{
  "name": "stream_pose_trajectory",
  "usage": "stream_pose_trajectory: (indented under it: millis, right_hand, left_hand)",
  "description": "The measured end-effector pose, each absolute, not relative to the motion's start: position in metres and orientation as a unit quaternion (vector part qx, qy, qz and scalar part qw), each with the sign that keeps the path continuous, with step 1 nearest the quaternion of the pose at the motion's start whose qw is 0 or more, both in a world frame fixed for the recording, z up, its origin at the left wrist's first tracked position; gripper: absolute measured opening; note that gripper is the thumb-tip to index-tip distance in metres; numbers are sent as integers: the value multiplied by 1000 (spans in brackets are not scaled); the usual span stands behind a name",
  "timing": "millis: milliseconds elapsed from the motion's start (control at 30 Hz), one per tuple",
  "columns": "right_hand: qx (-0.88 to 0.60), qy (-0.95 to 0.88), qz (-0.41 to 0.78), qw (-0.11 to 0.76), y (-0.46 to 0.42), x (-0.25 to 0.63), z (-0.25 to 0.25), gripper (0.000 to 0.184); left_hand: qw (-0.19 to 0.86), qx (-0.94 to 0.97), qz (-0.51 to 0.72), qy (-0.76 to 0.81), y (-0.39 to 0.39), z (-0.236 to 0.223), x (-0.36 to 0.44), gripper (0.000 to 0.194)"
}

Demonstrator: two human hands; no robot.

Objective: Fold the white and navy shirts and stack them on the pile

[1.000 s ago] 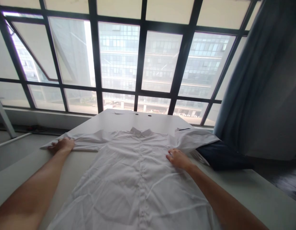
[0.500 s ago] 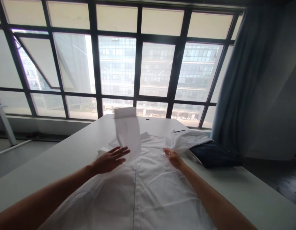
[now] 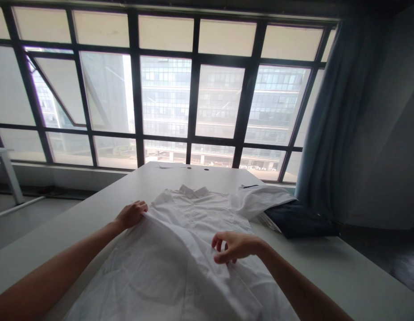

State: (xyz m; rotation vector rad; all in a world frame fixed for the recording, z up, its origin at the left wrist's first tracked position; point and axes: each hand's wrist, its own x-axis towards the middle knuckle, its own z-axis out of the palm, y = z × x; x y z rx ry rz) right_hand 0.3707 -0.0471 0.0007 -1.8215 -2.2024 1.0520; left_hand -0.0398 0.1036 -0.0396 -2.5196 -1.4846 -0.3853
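A white button-up shirt (image 3: pixel 170 276) lies on the table, its collar (image 3: pixel 193 191) toward the window. One sleeve (image 3: pixel 196 245) runs diagonally across the front from the left shoulder to the lower right. My left hand (image 3: pixel 133 213) is closed on the shirt's left edge by the shoulder, fingertips on the fabric. Over the middle of the shirt, my right hand (image 3: pixel 237 247) is just at the folded sleeve. Its fingers are curled, with a gap between thumb and forefinger. The other sleeve (image 3: pixel 263 196) extends to the right over a dark folded garment.
The white table (image 3: pixel 103 200) reaches toward a large framed window (image 3: pixel 165 93). On its right side lies a dark navy folded garment (image 3: pixel 300 218) on lighter cloth. A blue-grey curtain (image 3: pixel 334 133) hangs at the right. Another white table leg (image 3: pixel 11 176) stands at far left.
The sleeve that stood up in the air now lies across the shirt front. My left hand moved left and closed on the shirt edge. My right hand came nearer, onto the sleeve.
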Motion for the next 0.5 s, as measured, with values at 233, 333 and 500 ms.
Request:
stream_pose_trajectory:
  millis: [233,333,500]
  right_hand:
    - [-618,-737,272,-10,-72,334,11,25]
    - [-563,-708,408,124,-77,347,19,22]
    - [-567,-649,488,137,-90,373,17,46]
  left_hand:
    - [84,-801,-161,-570,102,-40,-38,18]
    - [86,-784,-184,-587,99,-43,-38,26]
    - [35,-810,-104,-576,108,-45,-51,32]
